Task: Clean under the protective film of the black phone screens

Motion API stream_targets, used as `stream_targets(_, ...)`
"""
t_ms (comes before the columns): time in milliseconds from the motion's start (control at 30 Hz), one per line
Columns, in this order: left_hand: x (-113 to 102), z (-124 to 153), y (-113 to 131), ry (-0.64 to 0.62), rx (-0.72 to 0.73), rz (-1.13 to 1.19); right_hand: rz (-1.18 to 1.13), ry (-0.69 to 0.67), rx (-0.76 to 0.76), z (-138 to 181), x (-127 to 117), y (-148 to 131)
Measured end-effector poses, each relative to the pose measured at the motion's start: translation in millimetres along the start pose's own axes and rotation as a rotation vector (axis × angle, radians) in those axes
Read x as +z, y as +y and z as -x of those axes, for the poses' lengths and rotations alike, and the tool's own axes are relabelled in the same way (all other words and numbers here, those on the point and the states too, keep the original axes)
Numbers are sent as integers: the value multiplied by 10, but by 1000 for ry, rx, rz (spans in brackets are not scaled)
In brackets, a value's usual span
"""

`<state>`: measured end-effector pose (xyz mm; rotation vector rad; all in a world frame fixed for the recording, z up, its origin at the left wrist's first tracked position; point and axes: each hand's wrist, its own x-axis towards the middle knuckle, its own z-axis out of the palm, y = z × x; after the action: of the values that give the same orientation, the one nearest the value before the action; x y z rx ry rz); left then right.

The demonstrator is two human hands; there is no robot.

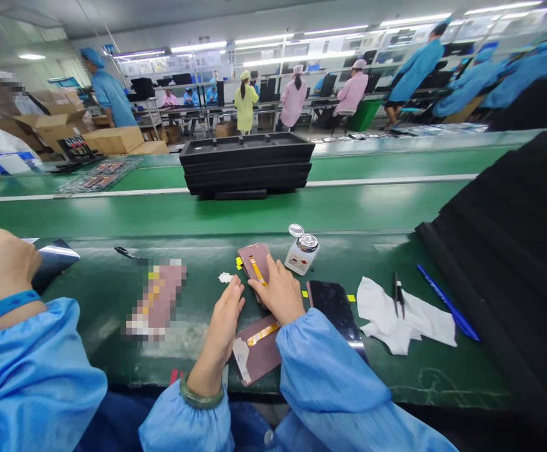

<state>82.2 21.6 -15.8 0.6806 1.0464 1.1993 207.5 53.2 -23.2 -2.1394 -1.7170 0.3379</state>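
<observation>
Blue sleeves (330, 383) fill the bottom of the head view, and both hands work at the near edge of a green bench (113, 295). The right hand (279, 294) rests on a mauve back panel (253, 258), fingers slightly parted and lying flat on top rather than closed around it. The left hand (223, 323) (green bangle at the wrist) has its fingers straight and close together, holding nothing, with the tips just beside the panel's near left corner. The panel lies flat. Its long axis runs away from the person and leans slightly left at the far end, and an orange strip (257, 270) follows that line. A second panel (257, 351) lies crosswise under the wrists, at the bench edge. A dark screen (332, 304) sits just right of the hand, and a capped bottle (301, 252) stands near the panel's far right corner. Tweezers (397, 294) rest on a white cloth (395, 320), with a blue pen (447, 311) beside it. Open bench lies left of the panel. A co-worker's hand (0, 263) rests far left, and black trays (247, 164) sit stacked on the belt beyond.
</observation>
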Motion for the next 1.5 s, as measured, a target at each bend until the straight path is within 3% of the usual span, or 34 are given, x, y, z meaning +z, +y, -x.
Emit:
stream_targets(433, -57, -8, -120, 35, 93, -75, -33, 93, -93, 113, 49, -130)
stream_targets(667, 42, -80, -160, 43, 49, -18, -272, 70, -61, -13, 62, 26)
stream_targets(833, 73, 4, -113, 64, 65, 15, -520, 32, 3, -43, -132, 148)
stream_targets(1033, -24, 342, 49, 114, 183, -76, -922, -279, -34, 363, -430, 138)
stream_targets(1233, -108, 759, 57, 166, 205, -155, -1395, -664, 134, 813, -365, 179)
stream_targets(1500, -211, 972, -92, 244, 210, -218, -1418, -769, 132, 959, -222, 265)
